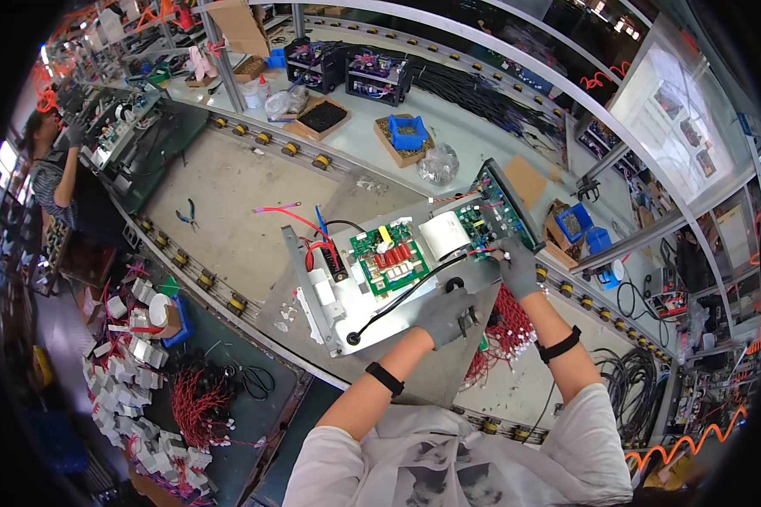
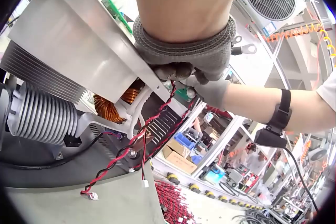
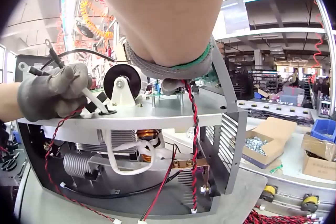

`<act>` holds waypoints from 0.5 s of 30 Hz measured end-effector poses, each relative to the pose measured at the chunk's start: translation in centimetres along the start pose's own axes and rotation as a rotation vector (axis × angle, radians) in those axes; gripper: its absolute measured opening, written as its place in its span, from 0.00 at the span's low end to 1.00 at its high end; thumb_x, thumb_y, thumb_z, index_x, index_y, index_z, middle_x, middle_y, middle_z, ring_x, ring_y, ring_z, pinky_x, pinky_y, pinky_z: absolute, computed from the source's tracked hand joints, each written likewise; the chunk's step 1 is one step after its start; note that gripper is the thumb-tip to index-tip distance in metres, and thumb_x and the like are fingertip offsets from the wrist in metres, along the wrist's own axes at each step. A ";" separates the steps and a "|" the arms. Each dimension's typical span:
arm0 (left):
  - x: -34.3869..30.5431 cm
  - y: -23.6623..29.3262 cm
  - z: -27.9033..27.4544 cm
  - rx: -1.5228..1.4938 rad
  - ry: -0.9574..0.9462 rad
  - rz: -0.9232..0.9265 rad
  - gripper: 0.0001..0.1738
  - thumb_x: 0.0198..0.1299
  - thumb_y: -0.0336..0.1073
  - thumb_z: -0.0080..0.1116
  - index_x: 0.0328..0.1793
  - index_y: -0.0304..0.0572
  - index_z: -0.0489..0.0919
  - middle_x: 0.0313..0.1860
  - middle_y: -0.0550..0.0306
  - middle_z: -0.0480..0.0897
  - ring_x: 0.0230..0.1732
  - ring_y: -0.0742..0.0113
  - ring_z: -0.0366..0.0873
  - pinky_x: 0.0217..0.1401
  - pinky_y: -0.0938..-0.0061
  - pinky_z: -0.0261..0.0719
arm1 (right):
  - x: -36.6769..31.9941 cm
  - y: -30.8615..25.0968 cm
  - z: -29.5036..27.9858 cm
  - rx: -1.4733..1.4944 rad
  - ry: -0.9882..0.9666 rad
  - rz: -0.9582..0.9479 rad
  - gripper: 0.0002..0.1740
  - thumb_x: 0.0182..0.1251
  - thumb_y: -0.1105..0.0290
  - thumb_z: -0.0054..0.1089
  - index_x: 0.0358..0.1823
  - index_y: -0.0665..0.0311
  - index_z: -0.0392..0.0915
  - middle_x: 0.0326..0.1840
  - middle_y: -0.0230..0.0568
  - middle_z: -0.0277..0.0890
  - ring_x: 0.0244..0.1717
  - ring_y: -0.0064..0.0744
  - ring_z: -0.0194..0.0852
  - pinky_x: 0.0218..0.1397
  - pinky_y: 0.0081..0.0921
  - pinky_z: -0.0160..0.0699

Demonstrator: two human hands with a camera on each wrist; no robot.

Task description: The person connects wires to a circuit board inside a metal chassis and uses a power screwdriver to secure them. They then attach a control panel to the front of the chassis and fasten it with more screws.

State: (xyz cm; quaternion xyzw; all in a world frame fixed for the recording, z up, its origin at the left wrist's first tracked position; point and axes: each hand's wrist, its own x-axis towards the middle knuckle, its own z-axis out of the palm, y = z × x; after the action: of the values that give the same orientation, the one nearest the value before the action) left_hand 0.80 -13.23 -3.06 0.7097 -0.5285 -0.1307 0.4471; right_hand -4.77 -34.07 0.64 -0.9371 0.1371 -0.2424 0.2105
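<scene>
A partly built metal chassis lies on the bench, with a green circuit board, a white cylindrical part and a panel at its far right end. My gloved left hand curls round cables at the near edge. Ring terminals and a white sleeve stick out of that grip, and a red-and-black twisted wire hangs beneath it. Beside the panel, my gloved right hand pinches another red-and-black twisted wire, which dangles down the chassis side. Both hands' fingertips are partly hidden in the wrist views.
Bundled red wires lie right of the chassis. Pliers lie on the bench at left. Roller tracks run along it. Boxes of small parts stand behind. Another person works at far left, near piled white connectors.
</scene>
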 end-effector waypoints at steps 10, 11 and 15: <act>0.1 0.4 -0.7 -0.004 -0.060 -0.034 0.16 0.55 0.46 0.59 0.46 0.46 0.77 0.36 0.51 0.76 0.35 0.49 0.76 0.37 0.61 0.74 | 1.1 -0.8 -0.8 -0.070 -0.173 -0.172 0.13 0.50 0.80 0.56 0.37 0.55 0.76 0.41 0.42 0.72 0.42 0.49 0.74 0.43 0.39 0.74; 0.0 0.2 -0.5 -0.005 -0.060 -0.034 0.16 0.55 0.46 0.59 0.46 0.46 0.77 0.36 0.51 0.76 0.35 0.49 0.76 0.37 0.61 0.74 | 1.3 -0.9 -1.0 -0.071 -0.173 -0.172 0.13 0.50 0.80 0.56 0.37 0.55 0.76 0.41 0.42 0.72 0.42 0.49 0.74 0.43 0.39 0.74; -0.3 -0.4 -0.1 -0.027 0.012 0.012 0.16 0.54 0.42 0.61 0.46 0.45 0.76 0.36 0.51 0.76 0.36 0.49 0.76 0.38 0.62 0.74 | 1.5 -1.0 -1.0 -0.031 -0.146 -0.115 0.13 0.49 0.81 0.57 0.36 0.55 0.77 0.41 0.41 0.73 0.43 0.48 0.75 0.44 0.38 0.75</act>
State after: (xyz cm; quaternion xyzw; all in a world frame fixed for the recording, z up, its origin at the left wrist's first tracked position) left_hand 0.98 -12.96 -3.37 0.7012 -0.5281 -0.1310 0.4607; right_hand -3.85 -34.06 2.55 -0.9618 0.0711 -0.1830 0.1909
